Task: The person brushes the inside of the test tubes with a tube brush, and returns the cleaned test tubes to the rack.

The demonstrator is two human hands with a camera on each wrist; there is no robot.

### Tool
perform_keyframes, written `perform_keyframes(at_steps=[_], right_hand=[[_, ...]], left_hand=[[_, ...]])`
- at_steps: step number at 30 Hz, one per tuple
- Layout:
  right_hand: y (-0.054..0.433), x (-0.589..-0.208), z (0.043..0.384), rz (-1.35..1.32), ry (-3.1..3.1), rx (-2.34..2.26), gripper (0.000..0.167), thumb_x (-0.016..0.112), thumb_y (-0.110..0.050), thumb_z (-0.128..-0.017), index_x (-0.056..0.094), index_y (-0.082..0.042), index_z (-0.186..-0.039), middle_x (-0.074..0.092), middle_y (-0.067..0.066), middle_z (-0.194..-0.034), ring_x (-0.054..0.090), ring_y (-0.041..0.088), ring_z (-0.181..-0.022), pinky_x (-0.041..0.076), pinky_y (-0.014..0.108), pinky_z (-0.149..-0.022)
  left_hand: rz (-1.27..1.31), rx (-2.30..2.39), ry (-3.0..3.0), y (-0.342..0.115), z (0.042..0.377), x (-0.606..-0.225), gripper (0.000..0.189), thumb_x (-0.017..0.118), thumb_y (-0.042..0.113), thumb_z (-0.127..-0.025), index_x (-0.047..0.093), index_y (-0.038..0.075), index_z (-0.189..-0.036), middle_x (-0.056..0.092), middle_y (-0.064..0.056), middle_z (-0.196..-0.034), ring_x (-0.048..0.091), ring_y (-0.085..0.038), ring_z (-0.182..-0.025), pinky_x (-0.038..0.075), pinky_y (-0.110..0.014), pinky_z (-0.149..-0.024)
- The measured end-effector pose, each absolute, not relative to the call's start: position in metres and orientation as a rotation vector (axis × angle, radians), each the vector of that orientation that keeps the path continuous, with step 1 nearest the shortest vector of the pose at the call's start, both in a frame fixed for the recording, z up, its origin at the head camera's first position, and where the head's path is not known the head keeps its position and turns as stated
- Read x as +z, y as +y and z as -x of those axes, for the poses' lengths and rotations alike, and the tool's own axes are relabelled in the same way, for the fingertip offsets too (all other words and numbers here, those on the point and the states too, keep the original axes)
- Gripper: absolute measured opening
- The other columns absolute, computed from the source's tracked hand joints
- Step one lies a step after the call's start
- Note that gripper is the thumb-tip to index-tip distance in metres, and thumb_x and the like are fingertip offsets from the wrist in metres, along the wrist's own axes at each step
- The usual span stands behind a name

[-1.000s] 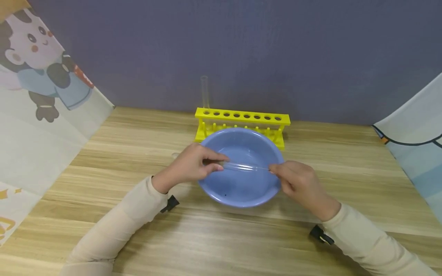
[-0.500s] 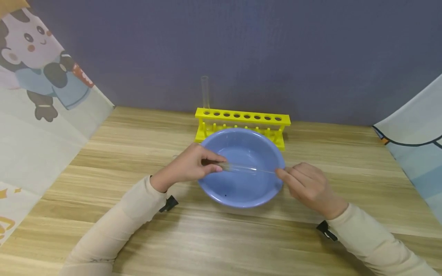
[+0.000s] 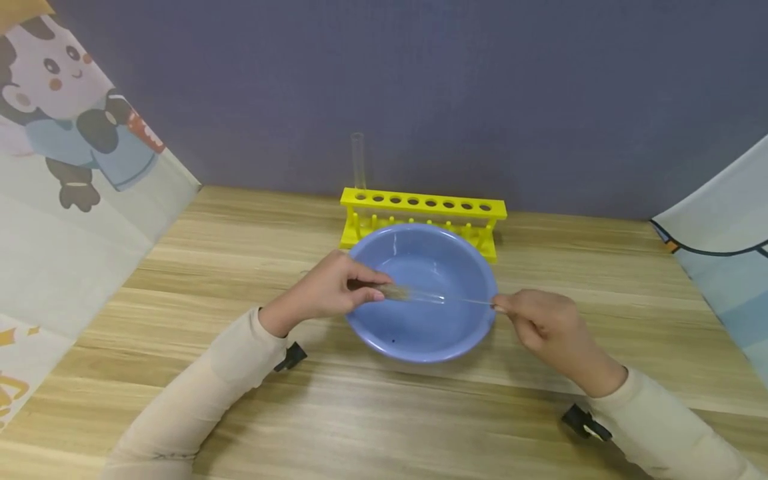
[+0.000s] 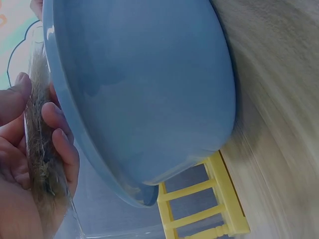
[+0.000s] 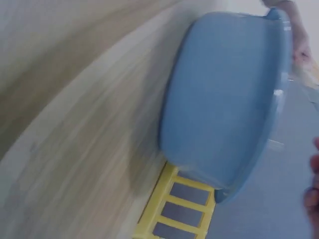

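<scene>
Over the blue basin (image 3: 432, 340), my left hand (image 3: 321, 290) grips a clear glass test tube (image 3: 431, 298) lying nearly level, its open end toward the right. Inside the tube sit the bristles of a test tube brush (image 4: 42, 149), plain in the left wrist view. The brush's thin wire handle (image 3: 471, 301) runs out of the tube's mouth to my right hand (image 3: 546, 333), which pinches it between thumb and fingers past the basin's right rim. My left palm and fingers cover the tube's middle. In the right wrist view, only blurred fingertips (image 5: 313, 196) show at the edge.
A yellow test tube rack (image 3: 447, 203) stands behind the basin, partly hidden by it. Another clear test tube (image 3: 359, 163) stands upright at its left end. Wooden tabletop (image 3: 384, 427) lies all around, with a dark blue wall (image 3: 540, 100) behind.
My right hand has moved to the right with the wire, drawing the brush along the tube. Bristles now show beyond my left fingertips. The left hand stays nearly in place.
</scene>
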State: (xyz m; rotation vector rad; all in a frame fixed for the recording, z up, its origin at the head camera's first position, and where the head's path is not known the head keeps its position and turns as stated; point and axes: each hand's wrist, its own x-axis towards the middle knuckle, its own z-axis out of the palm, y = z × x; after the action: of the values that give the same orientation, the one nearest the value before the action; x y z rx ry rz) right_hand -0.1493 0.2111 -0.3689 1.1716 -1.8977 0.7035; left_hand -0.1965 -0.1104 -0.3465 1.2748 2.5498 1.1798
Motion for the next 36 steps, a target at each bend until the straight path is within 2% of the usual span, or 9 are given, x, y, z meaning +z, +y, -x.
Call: perform_keyframes(at_steps=[1, 5, 8, 14, 21, 25, 29, 36], right_hand=[[0.214, -0.369, 0.147, -1.153, -1.977, 0.765, 0.038, 0.052, -0.027, -0.097, 0.072, 0.001, -0.082, 0.061, -0.002, -0.060, 0.040, 0.000, -0.050, 0.037, 0.012, -0.046], [0.219, -0.363, 0.138, -1.038, -2.256, 1.046, 0.011, 0.063, -0.003, -0.089, 0.073, 0.001, -0.088, 0.059, -0.005, -0.060, 0.034, -0.003, -0.046, 0.029, 0.011, -0.039], [0.223, -0.357, 0.135, -0.937, -2.445, 1.201, 0.022, 0.063, 0.015, -0.079, 0.073, 0.001, -0.092, 0.052, -0.007, -0.056, 0.029, 0.002, -0.042, 0.024, 0.018, -0.034], [0.230, -0.351, 0.138, -0.827, -2.632, 1.536, 0.016, 0.055, 0.003, -0.092, 0.071, 0.003, -0.094, 0.047, 0.003, -0.051, 0.027, 0.012, -0.041, 0.022, 0.028, -0.033], [0.240, -0.356, 0.145, -0.866, -2.582, 2.041, 0.037, 0.045, 0.004, -0.096, 0.074, -0.019, -0.093, 0.038, 0.007, -0.050, 0.020, 0.024, -0.044, 0.017, 0.035, -0.039], [0.247, -0.358, 0.148, -0.896, -2.546, 2.260, 0.038, 0.041, 0.003, -0.097, 0.073, -0.017, -0.095, 0.034, 0.007, -0.051, 0.019, 0.025, -0.045, 0.016, 0.037, -0.042], [0.253, -0.359, 0.151, -0.919, -2.521, 2.413, 0.038, 0.038, 0.001, -0.099, 0.072, -0.014, -0.095, 0.030, 0.007, -0.052, 0.016, 0.024, -0.046, 0.012, 0.036, -0.040], [0.261, -0.361, 0.154, -0.954, -2.523, 2.488, 0.039, 0.034, 0.001, -0.100, 0.071, -0.012, -0.096, 0.026, 0.011, -0.053, 0.014, 0.024, -0.045, 0.009, 0.036, -0.038]], left_hand=[[-1.285, 1.175, 2.553, -0.111, 0.197, -0.347, 0.023, 0.072, 0.006, -0.082, 0.072, 0.000, -0.104, 0.072, -0.009, -0.097, 0.063, -0.005, -0.070, 0.052, -0.020, -0.057], [-1.316, 1.157, 2.576, -0.111, 0.197, -0.347, 0.022, 0.072, 0.007, -0.082, 0.072, 0.000, -0.103, 0.072, -0.009, -0.096, 0.061, -0.004, -0.068, 0.051, -0.020, -0.056], [-1.323, 1.143, 2.596, -0.113, 0.198, -0.348, 0.023, 0.073, 0.007, -0.081, 0.072, 0.000, -0.104, 0.072, -0.009, -0.097, 0.063, -0.005, -0.069, 0.052, -0.020, -0.057], [-1.335, 1.104, 2.674, -0.116, 0.198, -0.351, 0.025, 0.075, 0.008, -0.080, 0.072, 0.001, -0.104, 0.072, -0.011, -0.096, 0.063, -0.007, -0.068, 0.050, -0.018, -0.053], [-1.412, 1.080, 2.780, -0.119, 0.199, -0.357, 0.025, 0.076, 0.008, -0.078, 0.073, 0.003, -0.103, 0.072, -0.010, -0.093, 0.061, -0.006, -0.065, 0.044, -0.018, -0.048], [-1.416, 1.071, 2.802, -0.121, 0.200, -0.359, 0.025, 0.076, 0.007, -0.078, 0.073, 0.003, -0.103, 0.072, -0.010, -0.093, 0.060, -0.006, -0.064, 0.043, -0.018, -0.047], [-1.425, 1.062, 2.817, -0.122, 0.199, -0.359, 0.026, 0.077, 0.006, -0.077, 0.073, 0.003, -0.102, 0.072, -0.010, -0.093, 0.061, -0.007, -0.065, 0.043, -0.018, -0.047], [-1.405, 1.053, 2.830, -0.126, 0.200, -0.360, 0.026, 0.077, 0.008, -0.077, 0.073, 0.003, -0.103, 0.072, -0.010, -0.094, 0.055, -0.004, -0.059, 0.040, -0.017, -0.045]])
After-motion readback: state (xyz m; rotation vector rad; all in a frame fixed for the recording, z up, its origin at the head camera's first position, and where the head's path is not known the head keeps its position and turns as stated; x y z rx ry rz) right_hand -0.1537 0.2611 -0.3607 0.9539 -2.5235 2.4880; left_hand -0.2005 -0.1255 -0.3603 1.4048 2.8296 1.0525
